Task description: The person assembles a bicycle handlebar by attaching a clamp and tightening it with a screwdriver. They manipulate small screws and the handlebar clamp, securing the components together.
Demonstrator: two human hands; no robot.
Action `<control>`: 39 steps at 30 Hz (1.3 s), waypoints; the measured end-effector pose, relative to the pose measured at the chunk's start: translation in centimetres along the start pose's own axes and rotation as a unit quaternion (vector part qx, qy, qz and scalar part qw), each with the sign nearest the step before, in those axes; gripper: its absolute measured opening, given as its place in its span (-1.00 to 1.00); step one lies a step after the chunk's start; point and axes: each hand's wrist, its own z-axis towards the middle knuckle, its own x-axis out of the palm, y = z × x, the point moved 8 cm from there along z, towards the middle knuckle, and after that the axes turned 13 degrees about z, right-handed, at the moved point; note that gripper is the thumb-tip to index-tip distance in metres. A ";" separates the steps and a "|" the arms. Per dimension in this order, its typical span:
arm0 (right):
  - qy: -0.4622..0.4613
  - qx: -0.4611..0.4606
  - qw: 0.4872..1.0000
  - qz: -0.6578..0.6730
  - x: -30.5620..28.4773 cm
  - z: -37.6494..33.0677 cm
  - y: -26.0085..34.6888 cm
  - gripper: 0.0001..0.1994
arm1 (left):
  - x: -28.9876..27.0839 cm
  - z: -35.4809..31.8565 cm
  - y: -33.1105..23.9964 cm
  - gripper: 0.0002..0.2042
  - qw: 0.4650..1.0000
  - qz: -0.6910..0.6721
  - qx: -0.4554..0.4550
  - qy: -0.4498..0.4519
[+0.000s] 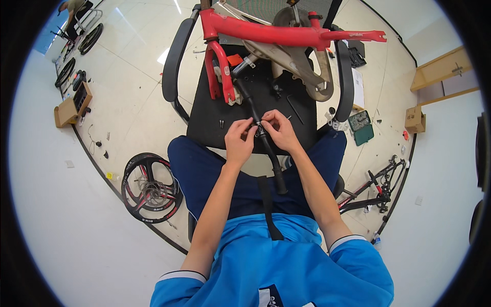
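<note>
A black handlebar (271, 158) runs from the chair seat down across my lap. My left hand (239, 139) and my right hand (279, 128) both pinch a small clamp part around its middle, fingertips close together. A red bike frame (276, 33) lies across the black office chair (215, 120) in front of me, its fork pointing down toward the seat. Small bolts and a hex key lie loose on the seat.
A black-and-red bike wheel (151, 188) lies on the floor at my left. A green tool case (362, 127) and another bike frame (376, 187) lie at my right. A cardboard box (71, 107) and more wheels are far left, where another person bends over.
</note>
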 end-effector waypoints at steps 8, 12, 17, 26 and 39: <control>0.027 0.022 0.999 -0.012 0.5 0.6 1.5 -0.89 | -0.2 0.2 0.3 -0.91 1.000 0.015 -0.023 -0.008; 0.012 0.029 0.999 0.018 0.0 0.6 0.9 -0.90 | 0.0 0.5 -0.5 -0.88 0.999 0.030 0.029 0.020; -0.011 0.075 0.995 0.067 -0.7 0.1 -1.0 -0.84 | 0.7 0.1 1.2 -0.85 0.996 -0.047 -0.065 0.040; 0.003 0.076 0.997 0.025 -0.1 -0.2 0.5 -0.79 | 0.9 0.3 1.7 -0.84 0.989 -0.033 -0.118 0.080; -0.011 0.130 0.983 0.126 -1.1 -1.8 -1.3 -0.77 | 0.8 -0.5 2.2 -0.86 0.987 -0.100 -0.047 0.117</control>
